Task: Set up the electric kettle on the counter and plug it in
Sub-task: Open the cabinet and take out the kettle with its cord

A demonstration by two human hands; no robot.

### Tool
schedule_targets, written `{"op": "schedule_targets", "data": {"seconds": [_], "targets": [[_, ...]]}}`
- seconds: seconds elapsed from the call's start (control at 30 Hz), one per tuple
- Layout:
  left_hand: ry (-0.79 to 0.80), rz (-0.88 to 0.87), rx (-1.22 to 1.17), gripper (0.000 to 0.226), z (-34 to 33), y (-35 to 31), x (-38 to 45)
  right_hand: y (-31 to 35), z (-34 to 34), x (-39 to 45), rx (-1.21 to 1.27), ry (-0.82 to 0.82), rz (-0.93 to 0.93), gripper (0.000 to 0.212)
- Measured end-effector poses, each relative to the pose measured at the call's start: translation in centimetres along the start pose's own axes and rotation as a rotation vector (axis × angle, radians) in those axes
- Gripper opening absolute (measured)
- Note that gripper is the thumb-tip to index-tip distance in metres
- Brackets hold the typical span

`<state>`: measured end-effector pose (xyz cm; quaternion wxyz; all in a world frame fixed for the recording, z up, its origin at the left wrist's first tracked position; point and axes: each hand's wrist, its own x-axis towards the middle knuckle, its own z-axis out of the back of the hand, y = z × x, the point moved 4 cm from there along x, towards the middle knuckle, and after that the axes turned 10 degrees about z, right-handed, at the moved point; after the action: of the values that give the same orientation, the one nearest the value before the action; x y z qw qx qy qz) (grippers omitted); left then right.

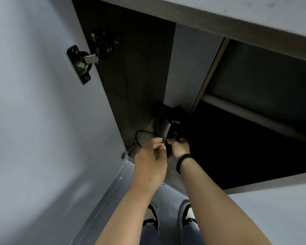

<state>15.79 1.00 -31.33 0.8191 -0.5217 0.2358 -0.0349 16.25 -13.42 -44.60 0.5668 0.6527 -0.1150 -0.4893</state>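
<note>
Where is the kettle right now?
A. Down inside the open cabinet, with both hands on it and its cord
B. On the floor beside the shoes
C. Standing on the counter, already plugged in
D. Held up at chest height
A: the kettle sits low inside the open cabinet, where the right hand grips its handle and the left hand pinches the black cord.

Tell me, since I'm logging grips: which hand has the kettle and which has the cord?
The right hand, with the black wristband, grips the kettle; the bare-wristed left hand pinches the looped black cord.
</note>
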Motion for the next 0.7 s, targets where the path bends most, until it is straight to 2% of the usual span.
{"op": "schedule_targets", "data": {"seconds": [0.13, 0.3, 0.5, 0.7], "targets": [[0.012, -0.011, -0.023, 0.019, 0.1, -0.2, 0.0, -2.5, -0.7, 2.9, 0.073, 0.004, -0.038, 0.077], [0.019, -0.007, -0.012, 0.025, 0.2, -0.4, 0.0, -0.5, -0.7, 1.3, -0.101, -0.04, -0.005, 0.067], [0.015, 0.013, 0.0, 0.018, 0.4, -0.3, 0.3, -0.5, 0.0, 1.8, -0.201, -0.149, 0.03, 0.05], [0.014, 0.055, -0.022, 0.024, 0.5, -0.3, 0.3, 0.5, 1.2, 1.4, -0.254, -0.112, 0.046, 0.048]]}}
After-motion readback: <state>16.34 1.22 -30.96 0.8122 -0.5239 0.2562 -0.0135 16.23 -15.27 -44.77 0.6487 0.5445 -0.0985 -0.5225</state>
